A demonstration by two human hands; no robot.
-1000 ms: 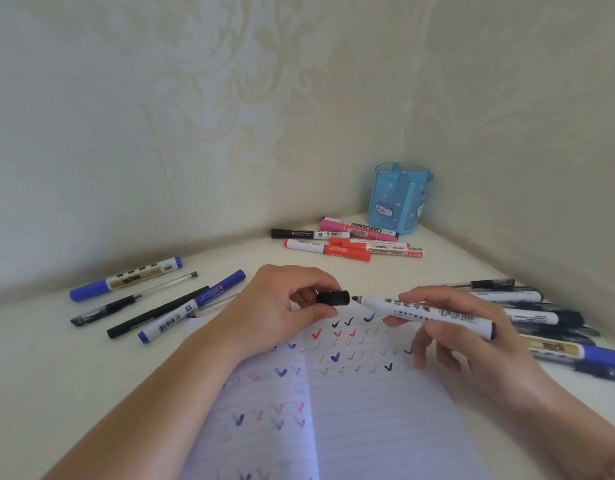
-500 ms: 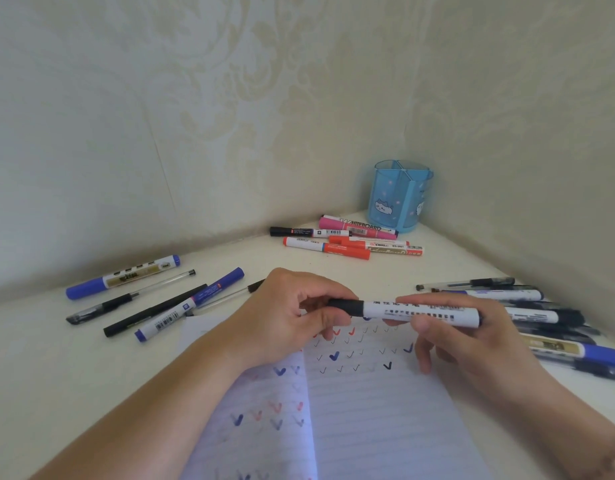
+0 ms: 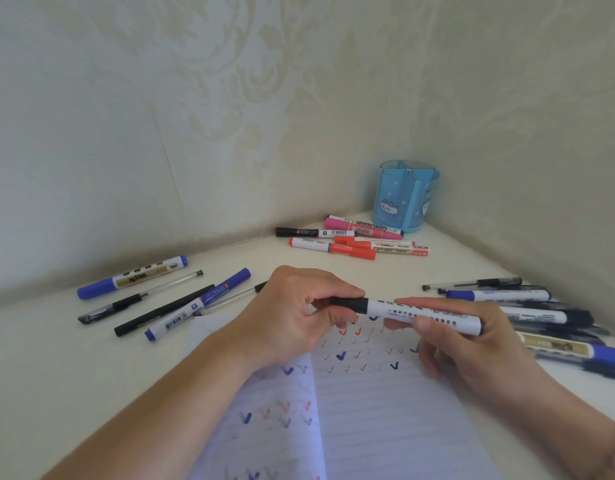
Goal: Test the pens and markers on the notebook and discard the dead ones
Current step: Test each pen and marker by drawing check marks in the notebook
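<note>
I hold a white marker with a black cap [image 3: 417, 315] level above the open lined notebook [image 3: 375, 417]. My left hand [image 3: 292, 317] pinches the black cap end, which sits on the marker. My right hand [image 3: 472, 344] grips the white barrel. The notebook pages carry rows of blue, red and black tick marks. Pens and markers lie in three groups: a left group [image 3: 167, 299], a far group of red, pink and black markers [image 3: 351, 239], and a right group [image 3: 541, 317].
A blue cup-shaped pen holder [image 3: 405, 195] stands in the corner where two patterned walls meet. The white tabletop [image 3: 56, 368] runs wedge-shaped toward that corner. Walls close in behind and to the right.
The black cap was apart from the marker tip in my left hand; it has been pushed onto the marker. The marker has shifted slightly left.
</note>
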